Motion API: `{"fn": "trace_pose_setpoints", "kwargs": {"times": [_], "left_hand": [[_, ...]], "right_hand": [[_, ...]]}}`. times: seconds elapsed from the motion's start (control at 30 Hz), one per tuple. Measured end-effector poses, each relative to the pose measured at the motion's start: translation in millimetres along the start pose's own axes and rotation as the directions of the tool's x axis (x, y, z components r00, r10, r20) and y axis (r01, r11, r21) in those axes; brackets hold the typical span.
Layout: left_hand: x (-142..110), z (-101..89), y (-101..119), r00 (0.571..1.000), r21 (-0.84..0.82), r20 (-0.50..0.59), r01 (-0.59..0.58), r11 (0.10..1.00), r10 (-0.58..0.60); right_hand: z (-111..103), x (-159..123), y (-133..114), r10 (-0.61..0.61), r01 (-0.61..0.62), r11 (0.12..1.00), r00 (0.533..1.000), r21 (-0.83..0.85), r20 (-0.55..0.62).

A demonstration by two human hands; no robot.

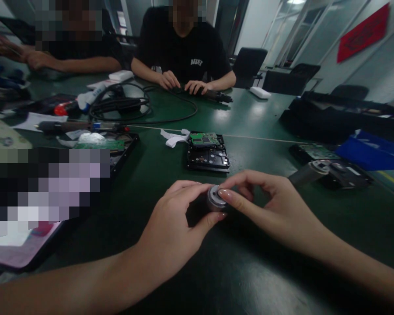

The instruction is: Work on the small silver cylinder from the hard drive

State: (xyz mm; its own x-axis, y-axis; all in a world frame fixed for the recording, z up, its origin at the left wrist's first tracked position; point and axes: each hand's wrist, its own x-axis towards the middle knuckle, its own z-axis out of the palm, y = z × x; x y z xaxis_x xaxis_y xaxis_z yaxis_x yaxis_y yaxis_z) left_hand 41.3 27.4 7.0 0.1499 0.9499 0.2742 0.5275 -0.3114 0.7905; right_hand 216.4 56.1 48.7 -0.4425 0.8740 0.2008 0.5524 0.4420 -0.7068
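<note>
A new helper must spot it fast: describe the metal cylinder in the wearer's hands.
On the green table, find the middle black drive with its green board. Just nearer the camera, the left hand grips a metal cylinder, the right hand with its thumb on top. Another grey cylinder shows farther right, but only this one is between two hands.

Red sign (364, 34) high R; blk chair (249, 60) bhd grn tbl (256, 124).

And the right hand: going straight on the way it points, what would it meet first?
Likely the metal cylinder, which the left hand grips; the right hand seems to touch its top.
</note>
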Motion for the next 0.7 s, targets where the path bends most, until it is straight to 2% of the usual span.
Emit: {"fn": "trace_pose_setpoints", "kwargs": {"times": [0.1, 0.17, 0.3, 0.33, 0.43, 0.53, 0.7], "left_hand": [[-0.2, 0.7, 1.2, 1.000, -0.043, -0.004, 0.013, 0.999, -0.013], [-1.1, 0.0, 1.7, 1.000, -0.121, 0.002, 0.006, 0.993, -0.006], [-1.6, -3.5, 1.0, 0.999, -0.291, 0.040, -0.012, 0.956, 0.025], [-1.6, -4.3, 1.5, 0.999, -0.362, 0.046, 0.003, 0.932, 0.015], [-7.3, -5.2, 8.3, 1.000, -0.393, 0.019, -0.007, 0.920, 0.015], [-27.4, -4.9, 21.6, 1.000, -0.377, -0.029, -0.003, 0.926, -0.009], [-79.6, -1.6, 41.1, 0.996, -0.358, -0.089, -0.017, 0.933, -0.016]], "right_hand": [[12.3, -8.2, 6.5, -0.041, 0.045, 0.992, 0.999, 0.119, -0.030], [21.2, -13.4, 12.0, -0.075, 0.081, 0.987, 0.996, 0.142, -0.047], [31.4, -17.7, 18.0, -0.014, 0.013, 0.998, 1.000, -0.055, -0.015], [32.2, -18.5, 16.9, -0.009, 0.007, 0.996, 1.000, -0.093, -0.022], [34.0, -27.5, 4.8, -0.006, -0.011, 0.981, 0.996, -0.195, -0.088], [39.5, -49.4, -16.4, -0.025, -0.012, 0.952, 0.993, -0.306, -0.117], [54.3, -94.5, -46.3, -0.053, -0.014, 0.888, 0.990, -0.460, -0.132]]}}
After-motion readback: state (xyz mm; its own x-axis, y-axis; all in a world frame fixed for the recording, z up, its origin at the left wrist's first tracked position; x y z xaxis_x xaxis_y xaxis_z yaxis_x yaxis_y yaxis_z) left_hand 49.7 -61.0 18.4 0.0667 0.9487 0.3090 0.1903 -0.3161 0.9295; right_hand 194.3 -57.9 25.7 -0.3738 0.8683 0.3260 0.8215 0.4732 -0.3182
